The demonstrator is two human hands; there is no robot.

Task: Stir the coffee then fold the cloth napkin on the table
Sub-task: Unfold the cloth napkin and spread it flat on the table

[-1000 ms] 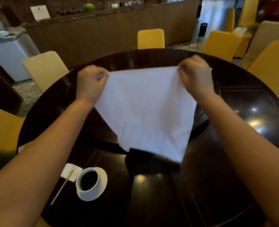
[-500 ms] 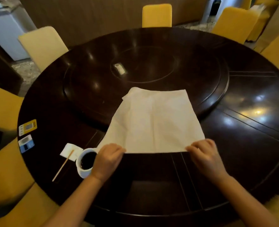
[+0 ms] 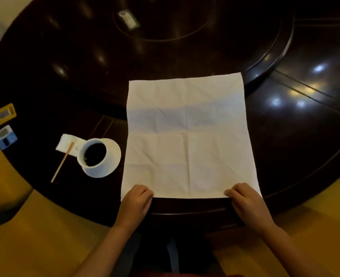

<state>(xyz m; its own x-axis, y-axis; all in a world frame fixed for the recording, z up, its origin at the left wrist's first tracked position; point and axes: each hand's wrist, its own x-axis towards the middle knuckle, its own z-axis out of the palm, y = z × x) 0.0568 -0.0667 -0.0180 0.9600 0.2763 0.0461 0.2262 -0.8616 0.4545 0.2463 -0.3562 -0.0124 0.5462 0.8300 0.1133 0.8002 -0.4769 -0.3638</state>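
A white cloth napkin [image 3: 187, 136] lies spread flat on the dark round table [image 3: 295, 136], its far edge over the rim of the raised turntable. My left hand [image 3: 136, 200] pinches its near left corner and my right hand [image 3: 245, 200] pinches its near right corner, both at the table's front edge. To the left stands a white cup of black coffee [image 3: 94, 154] on a white saucer [image 3: 111, 158]. A wooden stir stick [image 3: 62, 162] lies beside it, its tip on a small white paper napkin [image 3: 65, 143].
Two small card-like devices, one yellow [image 3: 3, 114] and one blue [image 3: 5, 136], lie at the table's left edge. A small silvery object [image 3: 128, 19] sits on the turntable's centre. Yellow seat covers show below the table on both sides.
The napkin went from held up in the air to laid flat on the table. Both hands drew its near edge back to the table's front edge; the view tilted downward.
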